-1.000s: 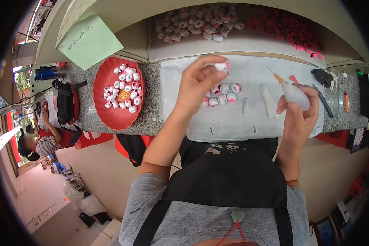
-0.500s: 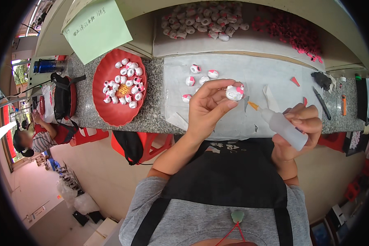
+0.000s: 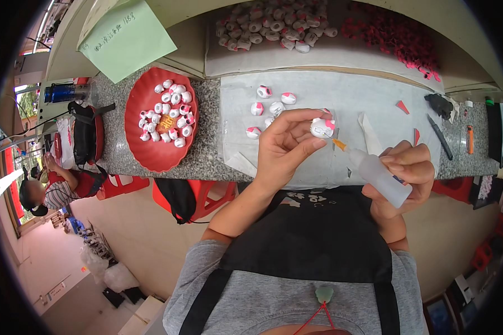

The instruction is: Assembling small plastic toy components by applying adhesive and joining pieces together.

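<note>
Between the thumb and fingers of my left hand [image 3: 282, 148] is a small white figurine head [image 3: 322, 128] with a pink patch, held above the white sheet. My right hand [image 3: 405, 173] grips a translucent squeeze bottle [image 3: 383, 180], tilted so that its orange nozzle [image 3: 340, 144] points up and left. The nozzle tip is close beneath the head's lower right side; whether it touches, I cannot tell. Several similar white and pink heads [image 3: 256, 109] lie on the sheet [image 3: 318, 89] behind my left hand, which partly hides some of them.
A red scalloped plate [image 3: 137, 134] of small heads stands at left. The shelf behind bears a pile of white heads [image 3: 274, 25] and many pink pieces [image 3: 391, 39]. A dark pen-like tool [image 3: 440, 138] and an orange stick [image 3: 470, 139] lie at right. Another person [image 3: 56, 184] sits far left.
The squeeze bottle has moved slightly left with my right hand, bringing its nozzle nearer the figurine head. My left hand keeps its hold almost unmoved. The whole view has shifted a little.
</note>
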### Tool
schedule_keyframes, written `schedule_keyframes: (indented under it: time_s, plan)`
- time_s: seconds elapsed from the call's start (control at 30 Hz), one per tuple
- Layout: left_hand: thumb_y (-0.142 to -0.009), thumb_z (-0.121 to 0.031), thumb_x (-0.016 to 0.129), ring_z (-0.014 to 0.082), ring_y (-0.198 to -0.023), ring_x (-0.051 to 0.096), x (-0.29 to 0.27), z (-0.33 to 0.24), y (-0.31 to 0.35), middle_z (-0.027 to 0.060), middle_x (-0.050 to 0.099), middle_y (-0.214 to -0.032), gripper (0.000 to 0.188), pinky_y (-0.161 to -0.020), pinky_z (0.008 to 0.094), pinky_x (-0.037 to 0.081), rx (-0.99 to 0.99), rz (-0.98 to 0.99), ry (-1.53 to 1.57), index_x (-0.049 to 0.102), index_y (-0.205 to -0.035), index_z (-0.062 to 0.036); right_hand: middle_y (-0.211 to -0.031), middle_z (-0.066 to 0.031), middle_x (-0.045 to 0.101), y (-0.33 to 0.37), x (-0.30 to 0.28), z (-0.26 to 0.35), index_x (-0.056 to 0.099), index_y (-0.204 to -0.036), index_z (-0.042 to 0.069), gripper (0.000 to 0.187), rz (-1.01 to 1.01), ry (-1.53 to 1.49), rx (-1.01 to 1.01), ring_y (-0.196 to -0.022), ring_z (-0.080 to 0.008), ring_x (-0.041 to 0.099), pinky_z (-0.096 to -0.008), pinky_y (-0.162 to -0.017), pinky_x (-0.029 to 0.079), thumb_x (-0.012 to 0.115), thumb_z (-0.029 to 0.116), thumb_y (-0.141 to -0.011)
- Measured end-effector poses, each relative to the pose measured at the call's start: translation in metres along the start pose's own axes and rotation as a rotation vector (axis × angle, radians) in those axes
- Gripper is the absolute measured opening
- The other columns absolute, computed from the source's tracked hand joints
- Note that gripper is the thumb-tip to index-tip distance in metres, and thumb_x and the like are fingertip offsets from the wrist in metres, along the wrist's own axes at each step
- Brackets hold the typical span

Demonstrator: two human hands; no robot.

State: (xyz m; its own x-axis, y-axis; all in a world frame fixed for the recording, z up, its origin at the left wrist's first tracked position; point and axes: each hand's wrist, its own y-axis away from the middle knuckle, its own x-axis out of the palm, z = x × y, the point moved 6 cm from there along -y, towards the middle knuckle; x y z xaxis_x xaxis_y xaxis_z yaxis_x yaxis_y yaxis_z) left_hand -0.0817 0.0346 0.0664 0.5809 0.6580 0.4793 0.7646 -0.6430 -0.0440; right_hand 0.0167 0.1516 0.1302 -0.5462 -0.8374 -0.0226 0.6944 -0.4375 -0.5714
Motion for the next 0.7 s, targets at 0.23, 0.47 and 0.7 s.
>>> schedule_keyframes:
  time_s: [0.23, 0.47, 0.7]
  plan:
    - [-0.069, 0.008, 0.053, 0.0205, -0.092, 0.052, -0.0037, 0.0025, 0.0004, 0.0171, 0.049, -0.1, 0.034, -0.08, 0.0307, 0.042, -0.01, -0.02, 0.025, 0.042, -0.101, 0.0029, -0.074, -0.0051, 0.043, 0.0006, -0.0006, 0.0005, 0.044, -0.077, 0.007, 0.041, 0.0, 0.017, 0.01, -0.057, -0.0103, 0.041, -0.0199, -0.05, 0.037, 0.076, 0.015, -0.052]
    - [-0.068, 0.006, 0.055, 0.0201, -0.091, 0.052, -0.004, 0.0041, 0.0014, 0.0169, 0.05, -0.099, 0.035, -0.08, 0.0301, 0.042, -0.041, -0.017, 0.07, 0.042, -0.101, 0.0029, -0.074, -0.0055, 0.043, 0.0017, -0.0029, 0.0012, 0.044, -0.077, 0.007, 0.041, -0.028, 0.042, -0.031, -0.057, -0.0108, 0.042, -0.0208, -0.052, 0.038, 0.075, 0.016, -0.053]
    - [-0.068, 0.006, 0.055, 0.0203, -0.09, 0.052, -0.0018, 0.0059, 0.001, 0.0164, 0.05, -0.099, 0.036, -0.078, 0.0287, 0.042, -0.047, 0.005, 0.043, 0.043, -0.102, 0.0024, -0.074, -0.0058, 0.043, 0.0034, -0.0024, 0.0003, 0.044, -0.078, 0.007, 0.042, -0.04, 0.021, -0.028, -0.057, -0.011, 0.042, -0.0212, -0.053, 0.038, 0.075, 0.017, -0.053]
